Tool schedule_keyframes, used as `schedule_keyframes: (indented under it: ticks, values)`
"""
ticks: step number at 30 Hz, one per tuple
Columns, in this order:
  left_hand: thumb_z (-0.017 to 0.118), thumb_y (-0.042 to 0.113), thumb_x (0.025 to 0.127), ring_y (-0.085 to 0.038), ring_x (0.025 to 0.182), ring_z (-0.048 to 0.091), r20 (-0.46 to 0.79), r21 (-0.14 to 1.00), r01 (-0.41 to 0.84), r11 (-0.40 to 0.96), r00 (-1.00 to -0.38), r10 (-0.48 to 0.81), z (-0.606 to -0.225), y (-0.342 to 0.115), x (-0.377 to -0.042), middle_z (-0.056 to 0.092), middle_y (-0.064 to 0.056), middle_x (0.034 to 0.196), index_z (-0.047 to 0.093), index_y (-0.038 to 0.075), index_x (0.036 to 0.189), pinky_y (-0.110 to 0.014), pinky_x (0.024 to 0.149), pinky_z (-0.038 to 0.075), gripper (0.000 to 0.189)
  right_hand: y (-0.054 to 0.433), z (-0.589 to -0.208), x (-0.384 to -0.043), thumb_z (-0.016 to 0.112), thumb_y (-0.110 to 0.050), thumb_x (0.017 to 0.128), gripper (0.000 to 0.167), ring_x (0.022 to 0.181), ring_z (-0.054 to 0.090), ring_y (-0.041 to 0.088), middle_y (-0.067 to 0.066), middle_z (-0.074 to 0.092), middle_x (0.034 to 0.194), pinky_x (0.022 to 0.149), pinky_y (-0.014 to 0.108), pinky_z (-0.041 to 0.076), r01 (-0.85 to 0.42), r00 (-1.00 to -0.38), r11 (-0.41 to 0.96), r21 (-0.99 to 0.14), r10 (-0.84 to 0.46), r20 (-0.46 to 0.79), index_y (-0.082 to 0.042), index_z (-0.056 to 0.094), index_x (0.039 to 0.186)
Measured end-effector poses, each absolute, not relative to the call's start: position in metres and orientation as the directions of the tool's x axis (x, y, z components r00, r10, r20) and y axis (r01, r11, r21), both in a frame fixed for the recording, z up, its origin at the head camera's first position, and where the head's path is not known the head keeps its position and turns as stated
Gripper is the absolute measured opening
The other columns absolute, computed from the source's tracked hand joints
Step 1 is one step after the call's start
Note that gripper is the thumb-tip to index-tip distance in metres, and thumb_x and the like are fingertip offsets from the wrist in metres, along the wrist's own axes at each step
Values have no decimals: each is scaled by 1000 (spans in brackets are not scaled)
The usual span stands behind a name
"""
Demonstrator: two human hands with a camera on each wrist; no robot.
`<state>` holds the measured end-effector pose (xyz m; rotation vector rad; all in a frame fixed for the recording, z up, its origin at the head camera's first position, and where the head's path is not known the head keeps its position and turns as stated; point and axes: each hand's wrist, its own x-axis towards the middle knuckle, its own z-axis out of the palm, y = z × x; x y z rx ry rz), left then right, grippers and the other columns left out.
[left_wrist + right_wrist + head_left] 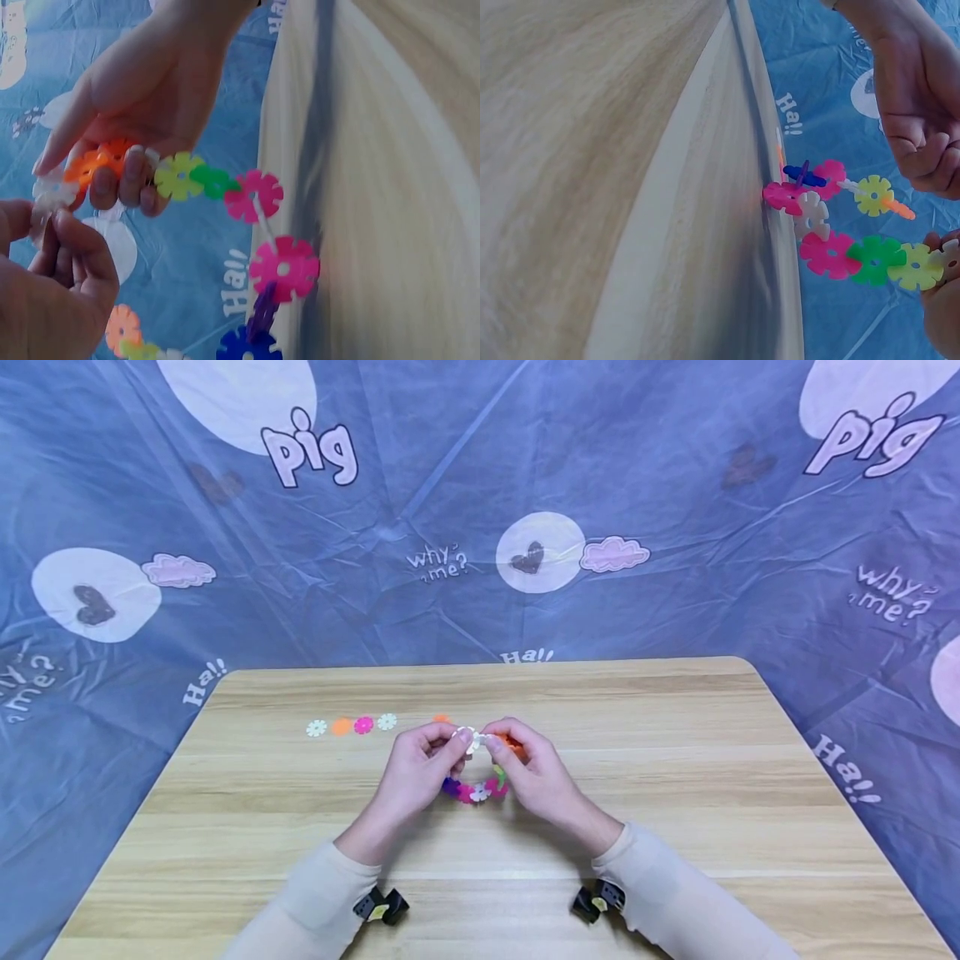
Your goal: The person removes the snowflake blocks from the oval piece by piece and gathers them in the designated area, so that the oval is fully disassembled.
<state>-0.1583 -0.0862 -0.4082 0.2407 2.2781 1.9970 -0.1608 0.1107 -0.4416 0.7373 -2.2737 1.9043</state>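
Note:
In the head view my left hand (pixel 416 764) and right hand (pixel 536 772) meet above the middle of the table. My left thumb and fingers pinch a white notched flower-shaped disc (pixel 468 740). Opposite it, my right hand pinches a white disc at the same spot, its other fingers curled beside orange discs (pixel 101 161). From there a chain of interlocked discs hangs in a curve, with yellow (pixel 180 176), green (pixel 877 260), pink (pixel 283 268) and blue (pixel 250 346) ones. An orange disc (pixel 900 208) is part of the chain on the left hand's side.
Toward the back left of the wooden table (pixel 637 693) lies a row of loose discs: a white one (pixel 317 727), an orange one (pixel 342 727), a pink one (pixel 363 725) and another white one (pixel 387 722). A blue printed cloth (pixel 450 627) hangs behind the table.

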Motion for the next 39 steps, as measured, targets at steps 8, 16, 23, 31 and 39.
schedule_keyframes:
  ticks: [8,16,23,31,39]
  values:
    - [74,7,101,-8,61,55,-29,998,-26,49,-997,76,-407,-78,-156,63,3,69,73,-12,98,-20,55,46,19,111,-440,-159,57,-10,111,18,65,49,7,10,62,91,60,25,49,-394,-885,116,-912,-315,343,-4,69,123]
    - [72,5,101,-12,72,55,13,988,23,152,-998,69,-403,-78,-154,63,-1,77,73,-7,93,-20,64,48,14,111,-443,-159,59,-13,111,17,83,58,11,23,69,110,75,27,55,-409,-877,129,-903,-329,350,-5,69,122]
    - [69,5,103,-14,71,51,21,968,40,247,-997,78,-400,-79,-153,58,-1,76,71,-3,90,-22,63,45,16,108,-441,-158,59,-10,110,16,78,56,11,17,67,101,71,26,54,-395,-881,124,-910,-331,337,-4,69,121]
    - [67,9,106,-15,72,50,34,960,62,271,-994,108,-402,-82,-156,56,0,76,69,-3,91,-22,64,44,20,109,-441,-158,56,-10,111,17,65,52,9,12,61,90,59,27,53,-376,-891,125,-918,-321,321,-2,68,122]
    - [68,9,105,-15,74,53,57,966,84,243,-991,117,-406,-89,-157,62,-1,79,71,-1,89,-22,68,47,19,109,-442,-159,58,-9,110,18,72,54,7,13,67,100,68,26,53,-392,-885,123,-912,-322,337,-3,69,123]
